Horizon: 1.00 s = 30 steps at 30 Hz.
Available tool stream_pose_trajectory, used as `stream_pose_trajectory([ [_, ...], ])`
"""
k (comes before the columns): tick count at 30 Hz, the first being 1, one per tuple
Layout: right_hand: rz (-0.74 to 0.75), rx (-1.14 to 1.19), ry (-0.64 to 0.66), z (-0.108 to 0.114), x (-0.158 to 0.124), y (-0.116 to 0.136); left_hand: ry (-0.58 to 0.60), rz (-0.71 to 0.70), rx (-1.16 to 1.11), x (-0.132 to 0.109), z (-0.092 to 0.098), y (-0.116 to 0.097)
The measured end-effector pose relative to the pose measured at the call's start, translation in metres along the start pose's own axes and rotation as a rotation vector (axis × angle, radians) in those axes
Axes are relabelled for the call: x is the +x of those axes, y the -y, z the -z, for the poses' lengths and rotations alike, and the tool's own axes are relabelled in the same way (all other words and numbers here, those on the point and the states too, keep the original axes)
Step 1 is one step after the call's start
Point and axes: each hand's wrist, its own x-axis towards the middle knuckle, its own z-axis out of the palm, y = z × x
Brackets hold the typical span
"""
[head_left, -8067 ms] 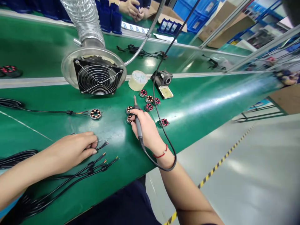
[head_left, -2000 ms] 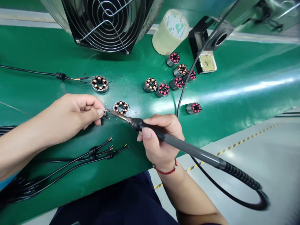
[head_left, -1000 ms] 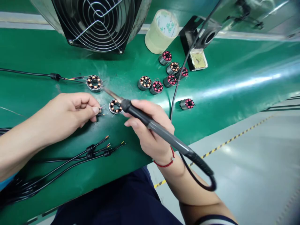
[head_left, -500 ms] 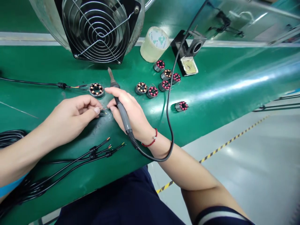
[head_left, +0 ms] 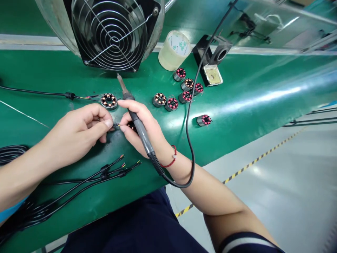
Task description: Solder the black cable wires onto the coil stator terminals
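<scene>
6 clustered stators near tape roll; iron cord hanging across.

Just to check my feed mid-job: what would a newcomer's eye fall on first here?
Probably the big black ring-guarded fan, looming in the upper left. Next comes the gray-handled soldering iron in the right hand, tip toward the fan. To its right, motor stators, pink- or copper-wound, stand out on the green bench.
</scene>
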Motion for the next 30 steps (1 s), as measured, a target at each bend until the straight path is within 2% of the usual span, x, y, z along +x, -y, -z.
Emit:
stream_pose_trajectory([
  [4,-0.071,0.063,0.001,0.0,0.0,0.002,0.005,0.028,0.018,0.001,0.0,0.001],
  [14,-0.005,0.02,0.015,0.005,0.004,0.004,0.048,0.129,0.062,-0.001,0.001,-0.01],
  [22,-0.042,0.114,0.054,0.004,0.004,0.004,0.169,0.194,-0.053,0.004,0.004,-0.006],
  [25,-0.012,0.121,0.044,0.005,0.004,0.003,0.147,0.249,-0.056,0.004,0.002,-0.006],
  [30,-0.019,-0.04,0.094,0.016,0.002,-0.001,0.059,0.259,0.054,0.004,-0.003,-0.007],
])
